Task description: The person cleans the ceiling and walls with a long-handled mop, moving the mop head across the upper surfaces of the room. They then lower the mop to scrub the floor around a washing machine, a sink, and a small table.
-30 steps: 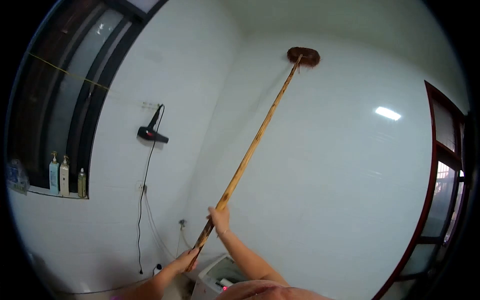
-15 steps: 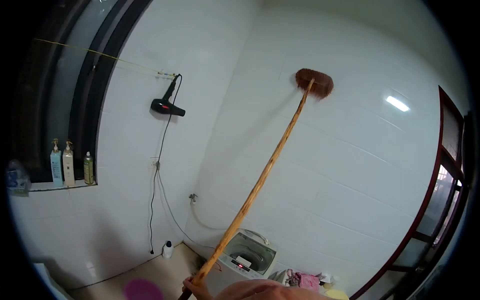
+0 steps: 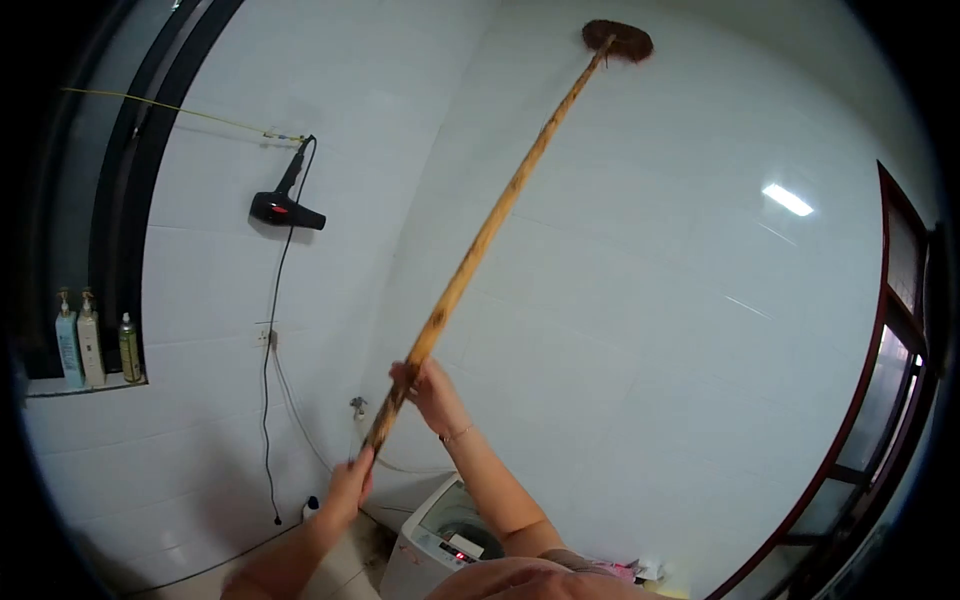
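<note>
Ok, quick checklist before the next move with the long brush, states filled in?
1. Left hand on the pole: ok, wrapped round the low end.
2. Right hand on the pole: ok, above the left.
3. Brush head on the pole's top: ok.
4. Bristles touching the wall: cannot tell.
5. Brush head apart from the hair dryer: ok.
6. Dryer cord stowed: not ok, dangles down the wall.
</note>
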`<act>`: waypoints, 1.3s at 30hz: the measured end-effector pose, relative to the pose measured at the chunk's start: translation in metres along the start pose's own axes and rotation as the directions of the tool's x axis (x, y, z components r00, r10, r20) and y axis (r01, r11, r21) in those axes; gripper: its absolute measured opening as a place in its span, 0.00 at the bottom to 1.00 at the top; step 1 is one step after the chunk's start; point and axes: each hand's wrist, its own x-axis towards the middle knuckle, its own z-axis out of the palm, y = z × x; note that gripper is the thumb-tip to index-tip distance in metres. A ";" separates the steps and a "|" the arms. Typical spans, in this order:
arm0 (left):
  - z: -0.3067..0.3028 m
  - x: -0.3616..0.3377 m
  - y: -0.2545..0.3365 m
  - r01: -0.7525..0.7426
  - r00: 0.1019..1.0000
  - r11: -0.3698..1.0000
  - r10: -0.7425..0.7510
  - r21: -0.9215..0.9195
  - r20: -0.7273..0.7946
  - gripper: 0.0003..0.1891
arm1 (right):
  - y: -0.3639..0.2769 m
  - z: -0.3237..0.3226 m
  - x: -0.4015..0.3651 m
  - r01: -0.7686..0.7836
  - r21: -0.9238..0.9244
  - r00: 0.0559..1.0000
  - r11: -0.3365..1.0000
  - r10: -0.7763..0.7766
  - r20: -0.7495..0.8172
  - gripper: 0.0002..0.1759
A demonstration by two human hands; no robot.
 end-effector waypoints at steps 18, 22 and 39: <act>-0.023 0.123 0.162 -0.136 0.970 0.982 0.105 0.132 0.217 0.34 | 0.167 -0.013 -0.156 -0.484 0.156 0.792 0.861 0.507 -0.340 0.18; -0.091 0.049 0.049 -0.041 0.991 0.967 0.007 0.250 0.137 0.35 | 0.185 0.030 -0.145 -0.482 0.180 0.787 0.857 0.514 -0.342 0.18; -0.215 -0.209 -0.169 0.295 0.937 0.918 -0.224 0.264 -0.267 0.26 | 0.284 0.127 -0.201 -0.393 0.461 0.761 0.795 0.563 -0.323 0.37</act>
